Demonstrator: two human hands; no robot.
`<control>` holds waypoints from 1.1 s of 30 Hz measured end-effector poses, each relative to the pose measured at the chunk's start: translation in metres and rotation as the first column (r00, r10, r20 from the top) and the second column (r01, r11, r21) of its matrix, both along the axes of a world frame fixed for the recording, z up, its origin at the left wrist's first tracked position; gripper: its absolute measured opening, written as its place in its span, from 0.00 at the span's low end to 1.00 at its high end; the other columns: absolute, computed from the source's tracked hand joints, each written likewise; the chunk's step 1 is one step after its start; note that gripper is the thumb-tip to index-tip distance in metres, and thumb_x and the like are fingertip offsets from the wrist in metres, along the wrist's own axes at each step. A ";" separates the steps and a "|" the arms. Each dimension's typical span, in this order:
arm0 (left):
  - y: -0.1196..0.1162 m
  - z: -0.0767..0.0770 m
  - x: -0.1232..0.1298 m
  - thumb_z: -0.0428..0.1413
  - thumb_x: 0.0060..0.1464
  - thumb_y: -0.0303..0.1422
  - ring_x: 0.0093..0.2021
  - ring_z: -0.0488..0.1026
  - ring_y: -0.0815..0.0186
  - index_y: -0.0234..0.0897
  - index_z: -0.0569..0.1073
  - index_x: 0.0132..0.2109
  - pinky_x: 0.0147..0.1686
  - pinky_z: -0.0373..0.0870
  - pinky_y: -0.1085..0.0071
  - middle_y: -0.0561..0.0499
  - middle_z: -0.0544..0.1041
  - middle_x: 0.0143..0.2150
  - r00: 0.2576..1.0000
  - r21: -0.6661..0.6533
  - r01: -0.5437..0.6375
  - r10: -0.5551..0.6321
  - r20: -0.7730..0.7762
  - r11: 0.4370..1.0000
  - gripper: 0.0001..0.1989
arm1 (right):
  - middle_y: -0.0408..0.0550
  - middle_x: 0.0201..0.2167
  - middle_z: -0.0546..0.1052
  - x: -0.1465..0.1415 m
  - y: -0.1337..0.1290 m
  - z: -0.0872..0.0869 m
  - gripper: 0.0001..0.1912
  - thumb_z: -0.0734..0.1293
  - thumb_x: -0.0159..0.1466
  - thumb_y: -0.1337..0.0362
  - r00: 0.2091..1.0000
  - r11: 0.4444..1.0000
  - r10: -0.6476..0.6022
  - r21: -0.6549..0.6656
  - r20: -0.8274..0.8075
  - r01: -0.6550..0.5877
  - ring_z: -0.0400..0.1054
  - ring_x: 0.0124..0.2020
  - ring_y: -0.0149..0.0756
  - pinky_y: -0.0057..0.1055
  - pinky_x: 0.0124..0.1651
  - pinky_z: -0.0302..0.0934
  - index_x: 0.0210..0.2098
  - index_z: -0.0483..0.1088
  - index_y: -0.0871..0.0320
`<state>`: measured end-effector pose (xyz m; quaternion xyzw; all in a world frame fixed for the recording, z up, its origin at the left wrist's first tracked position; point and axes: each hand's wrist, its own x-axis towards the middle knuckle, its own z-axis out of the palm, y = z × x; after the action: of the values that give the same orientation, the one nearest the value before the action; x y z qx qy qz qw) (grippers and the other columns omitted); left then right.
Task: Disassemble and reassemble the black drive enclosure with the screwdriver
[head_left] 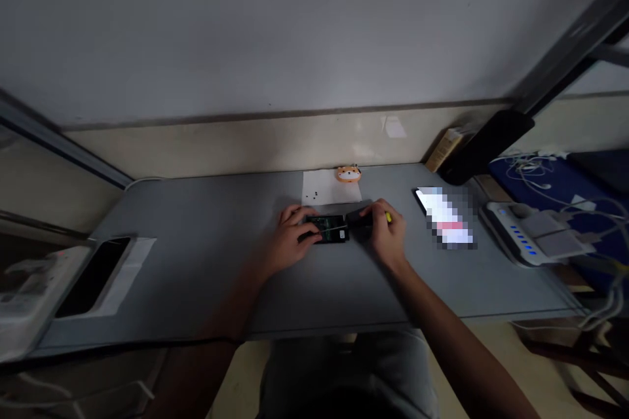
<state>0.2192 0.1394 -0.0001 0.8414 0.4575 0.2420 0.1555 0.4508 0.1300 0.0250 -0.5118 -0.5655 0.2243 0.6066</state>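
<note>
In the middle of the desk lies an opened phone (335, 234), dark, with a green circuit board and a small white label showing. My left hand (295, 239) grips its left end, fingers over the far edge and thumb on the near side. My right hand (387, 232) is closed around a screwdriver (358, 218) with a dark handle and a yellow end. Its thin shaft points left across the phone, and the tip is close to my left fingertips. Whether the tip touches a screw cannot be made out.
Behind the phone, a white paper sheet (324, 187) bears several tiny dark pieces and an orange animal-faced case (348, 174). To the right are a lit phone (445, 216) and a power strip (521, 232) with chargers. A dark phone (95, 275) rests at the left.
</note>
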 end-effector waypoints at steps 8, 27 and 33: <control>0.025 0.018 0.011 0.53 0.70 0.38 0.56 0.67 0.53 0.44 0.84 0.44 0.60 0.66 0.52 0.45 0.79 0.52 0.999 0.123 -0.007 0.011 -0.030 0.992 0.14 | 0.41 0.19 0.70 0.012 0.016 -0.004 0.22 0.59 0.67 0.48 0.961 0.974 -0.209 -0.131 -0.180 0.187 0.64 0.25 0.36 0.32 0.28 0.58 0.21 0.67 0.52; 0.067 0.028 0.036 0.53 0.66 0.30 0.47 0.76 0.59 0.40 0.81 0.41 0.52 0.71 0.61 0.47 0.80 0.44 0.999 0.080 -0.032 0.034 -0.025 0.996 0.11 | 0.40 0.17 0.69 0.020 0.009 0.009 0.21 0.59 0.65 0.51 0.952 0.962 -0.274 -0.039 -0.135 0.271 0.64 0.23 0.34 0.31 0.26 0.56 0.21 0.68 0.53; 0.026 0.010 -0.003 0.51 0.68 0.37 0.37 0.78 0.62 0.41 0.78 0.42 0.40 0.72 0.68 0.51 0.81 0.38 0.985 -0.148 -0.119 0.135 0.104 0.982 0.12 | 0.39 0.16 0.67 0.001 0.012 0.039 0.20 0.60 0.67 0.56 0.994 0.995 -0.076 0.068 0.084 0.071 0.62 0.20 0.32 0.30 0.27 0.55 0.19 0.66 0.53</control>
<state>0.2161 0.1650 0.0102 0.7820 0.5169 0.2659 0.2248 0.4520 0.1425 0.0636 -0.5215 -0.5789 0.1610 0.6058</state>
